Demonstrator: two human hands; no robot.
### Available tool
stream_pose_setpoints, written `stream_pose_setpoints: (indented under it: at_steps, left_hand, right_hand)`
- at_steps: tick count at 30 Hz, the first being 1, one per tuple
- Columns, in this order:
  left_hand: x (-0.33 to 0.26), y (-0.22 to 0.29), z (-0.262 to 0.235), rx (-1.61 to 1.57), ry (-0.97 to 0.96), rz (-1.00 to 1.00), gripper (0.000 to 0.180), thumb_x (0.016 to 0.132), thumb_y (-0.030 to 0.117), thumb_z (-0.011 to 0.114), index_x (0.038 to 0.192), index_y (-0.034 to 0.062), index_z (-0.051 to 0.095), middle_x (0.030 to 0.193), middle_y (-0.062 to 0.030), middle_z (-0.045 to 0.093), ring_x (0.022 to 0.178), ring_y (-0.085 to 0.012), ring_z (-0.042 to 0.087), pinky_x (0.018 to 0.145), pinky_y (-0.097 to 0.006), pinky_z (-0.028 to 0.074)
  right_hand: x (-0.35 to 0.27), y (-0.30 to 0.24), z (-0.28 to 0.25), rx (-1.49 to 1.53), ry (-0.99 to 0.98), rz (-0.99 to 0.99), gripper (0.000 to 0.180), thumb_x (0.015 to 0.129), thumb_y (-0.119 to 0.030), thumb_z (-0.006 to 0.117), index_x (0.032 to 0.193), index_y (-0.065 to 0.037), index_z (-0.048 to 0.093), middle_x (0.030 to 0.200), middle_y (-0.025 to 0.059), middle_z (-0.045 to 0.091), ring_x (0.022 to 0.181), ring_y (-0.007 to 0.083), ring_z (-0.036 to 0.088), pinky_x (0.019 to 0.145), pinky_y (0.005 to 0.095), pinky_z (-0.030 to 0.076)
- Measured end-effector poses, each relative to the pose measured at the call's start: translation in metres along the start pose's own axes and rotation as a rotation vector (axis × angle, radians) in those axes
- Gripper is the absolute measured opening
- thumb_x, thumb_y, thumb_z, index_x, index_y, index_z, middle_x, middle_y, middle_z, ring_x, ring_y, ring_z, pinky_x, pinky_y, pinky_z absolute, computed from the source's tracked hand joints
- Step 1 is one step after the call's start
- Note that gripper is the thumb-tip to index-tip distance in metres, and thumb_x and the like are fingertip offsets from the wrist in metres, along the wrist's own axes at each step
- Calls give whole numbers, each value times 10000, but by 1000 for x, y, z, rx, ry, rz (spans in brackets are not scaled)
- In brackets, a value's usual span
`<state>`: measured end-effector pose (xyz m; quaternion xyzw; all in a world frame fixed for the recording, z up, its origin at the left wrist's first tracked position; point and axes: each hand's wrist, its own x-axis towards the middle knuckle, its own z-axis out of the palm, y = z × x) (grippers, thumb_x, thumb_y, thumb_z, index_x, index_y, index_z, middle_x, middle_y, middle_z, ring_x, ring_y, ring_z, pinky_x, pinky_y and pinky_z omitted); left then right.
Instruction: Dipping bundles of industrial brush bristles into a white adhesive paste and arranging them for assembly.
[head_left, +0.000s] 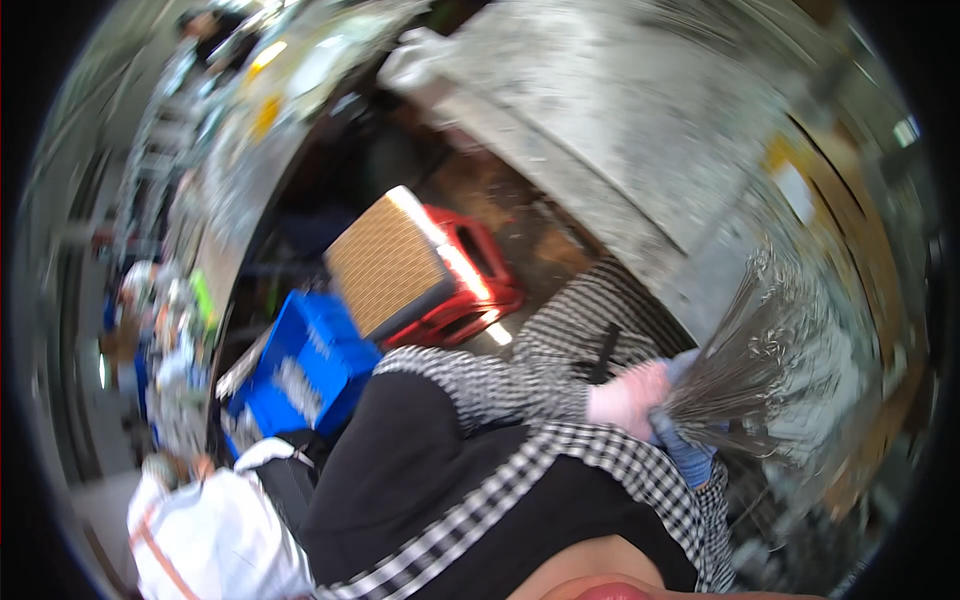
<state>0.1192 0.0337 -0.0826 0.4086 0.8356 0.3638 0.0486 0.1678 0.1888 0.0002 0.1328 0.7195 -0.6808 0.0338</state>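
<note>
A fanned bundle of thin metal wires, with bent, curly ends, spreads out to the right of my body. Its narrow end is gathered between my gloved hands. My left hand, in a pink glove, is closed at that end, its checked sleeve coming from the left. Below it, my right hand, in a blue glove, is wrapped round the lower side of the same bundle. Motion blur and the wires hide part of the fingers.
Ahead is a worn grey worktable. Left of my knees stand a red stool with a tan woven top and a blue crate holding small pieces. A white bag lies lower left. Clear plastic wrap is beyond the wires.
</note>
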Motion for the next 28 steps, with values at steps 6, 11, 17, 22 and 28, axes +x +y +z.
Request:
stream_pose_setpoints:
  at_steps: [6,11,17,22,28]
  left_hand:
    - [22,5,-29,-458,-398,-719,1063,544,442,865,1361,-80,430,1149,-237,638,1149,-333,598,963,-431,484]
    - [8,-17,28,-277,-196,-523,1181,394,453,866,1390,-26,448,1239,-188,594,1213,-322,559,1035,-375,435]
    - [43,-6,5,-352,394,-75,838,675,440,777,1326,0,484,1181,-197,621,1137,-313,593,986,-386,463]
    - [9,-5,-25,-428,-364,-449,1041,613,467,887,1356,-89,415,1048,-267,674,1015,-379,665,867,-396,540]
    - [2,-33,1,-408,-478,-444,1085,648,514,875,1373,-108,359,991,-261,693,970,-367,692,821,-396,553]
  right_hand:
    - [36,44,12,436,-347,364,737,827,-307,780,1407,12,457,1347,130,540,1218,240,545,1057,403,446]
    - [40,15,5,341,-435,405,816,767,-300,815,1411,25,434,1295,124,563,1177,237,568,1033,403,464]
    - [17,25,-17,-19,-249,69,711,765,-290,815,1311,50,514,1203,104,586,1081,181,573,950,348,488]
    - [26,56,10,440,-176,303,435,802,-185,744,1154,26,600,1028,72,645,885,161,626,809,314,541]
    - [37,67,1,344,-305,316,423,798,-160,724,1162,29,624,1018,110,672,866,163,657,783,303,554]
